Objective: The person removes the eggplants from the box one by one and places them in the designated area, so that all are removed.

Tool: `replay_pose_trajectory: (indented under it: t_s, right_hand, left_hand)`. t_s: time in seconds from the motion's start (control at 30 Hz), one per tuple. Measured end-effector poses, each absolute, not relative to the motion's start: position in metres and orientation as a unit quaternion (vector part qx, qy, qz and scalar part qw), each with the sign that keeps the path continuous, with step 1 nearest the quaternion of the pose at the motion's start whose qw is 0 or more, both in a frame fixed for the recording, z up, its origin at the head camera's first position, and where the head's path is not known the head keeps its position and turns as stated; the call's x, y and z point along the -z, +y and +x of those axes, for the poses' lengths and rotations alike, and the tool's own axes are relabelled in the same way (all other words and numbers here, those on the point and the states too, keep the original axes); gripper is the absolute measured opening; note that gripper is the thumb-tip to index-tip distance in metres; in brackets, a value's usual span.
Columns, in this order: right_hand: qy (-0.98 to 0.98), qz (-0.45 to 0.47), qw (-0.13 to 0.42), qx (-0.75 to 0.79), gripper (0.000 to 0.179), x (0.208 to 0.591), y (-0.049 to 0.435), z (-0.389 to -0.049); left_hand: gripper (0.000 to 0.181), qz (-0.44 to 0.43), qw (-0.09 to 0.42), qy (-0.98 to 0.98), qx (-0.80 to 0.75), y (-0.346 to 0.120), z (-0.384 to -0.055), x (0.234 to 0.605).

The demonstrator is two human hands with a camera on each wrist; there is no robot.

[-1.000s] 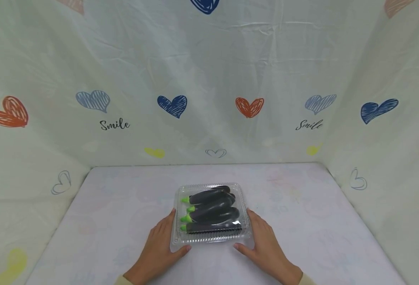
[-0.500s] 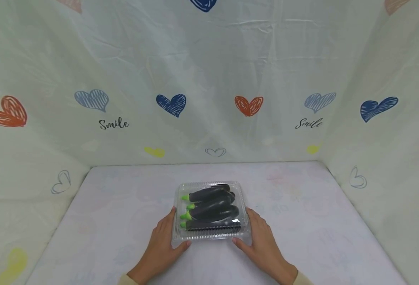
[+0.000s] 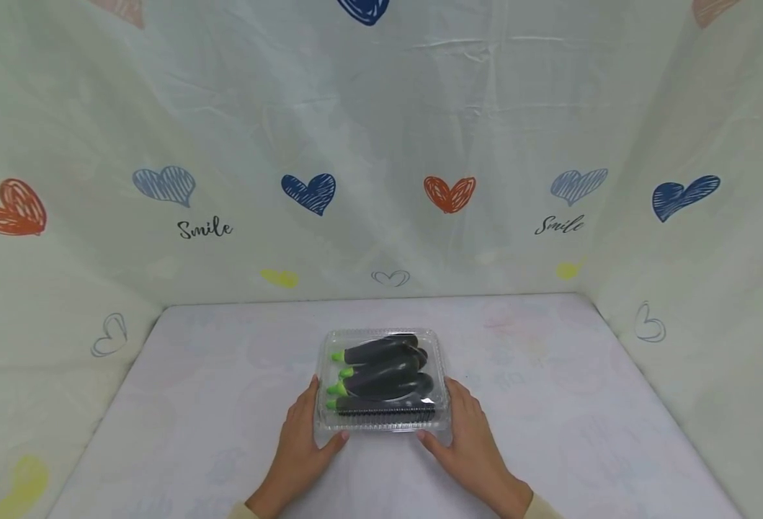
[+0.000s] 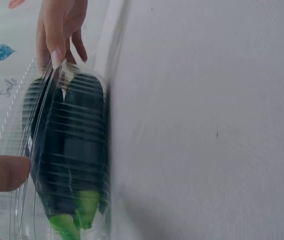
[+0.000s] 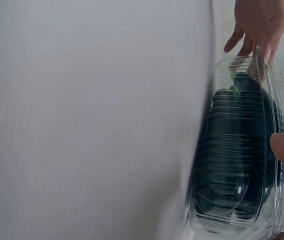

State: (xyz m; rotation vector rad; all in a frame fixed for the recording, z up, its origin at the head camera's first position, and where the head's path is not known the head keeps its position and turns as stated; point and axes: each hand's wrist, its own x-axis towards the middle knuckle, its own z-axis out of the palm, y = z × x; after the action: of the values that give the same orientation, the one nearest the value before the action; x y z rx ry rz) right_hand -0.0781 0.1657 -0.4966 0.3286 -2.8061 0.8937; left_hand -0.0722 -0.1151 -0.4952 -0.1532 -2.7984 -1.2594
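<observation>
A clear plastic clamshell container (image 3: 381,427) with a ribbed rim sits at the middle of the table, its lid closed. Several dark eggplants (image 3: 384,378) with green stem ends lie inside, stems toward the left. My left hand (image 3: 300,443) grips the container's left side, fingers along it and thumb at the front corner. On the opposite side my right hand (image 3: 475,447) holds it the same way. Both wrist views show a thumb by the rim; in the left wrist view the container's ribbed wall stands at the tabletop. Parts of the fingers are hidden.
The table (image 3: 582,404) has a pale, faintly patterned cover. Behind it and along both sides hangs a light curtain (image 3: 381,130) printed with hearts and the word Smile.
The container and both hands have shifted slightly away from me. My hands have come a little closer together, still holding its sides. The head view has shifted slightly.
</observation>
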Motion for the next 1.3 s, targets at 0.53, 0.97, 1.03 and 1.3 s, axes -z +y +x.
replay_pose_trajectory:
  t_s: [0.53, 0.97, 1.03, 1.3]
  right_hand:
    - [-0.939, 0.074, 0.057, -0.33, 0.096, 0.497, 0.157, -0.079]
    - [-0.934, 0.084, 0.1, -0.333, 0.08, 0.499, 0.154, -0.082]
    - [-0.934, 0.085, 0.107, -0.331, 0.079, 0.498, 0.154, -0.083]
    - [-0.933, 0.07, 0.106, -0.337, 0.081, 0.498, 0.156, -0.085]
  left_hand:
    - [0.094, -0.014, 0.041, -0.892, 0.451, -0.109, -0.072, 0.495]
    - [0.088, 0.006, 0.052, -0.879, 0.474, -0.106, -0.075, 0.497]
    - [0.087, 0.008, 0.052, -0.877, 0.477, -0.106, -0.075, 0.497]
    - [0.086, 0.012, 0.057, -0.872, 0.485, -0.106, -0.076, 0.498]
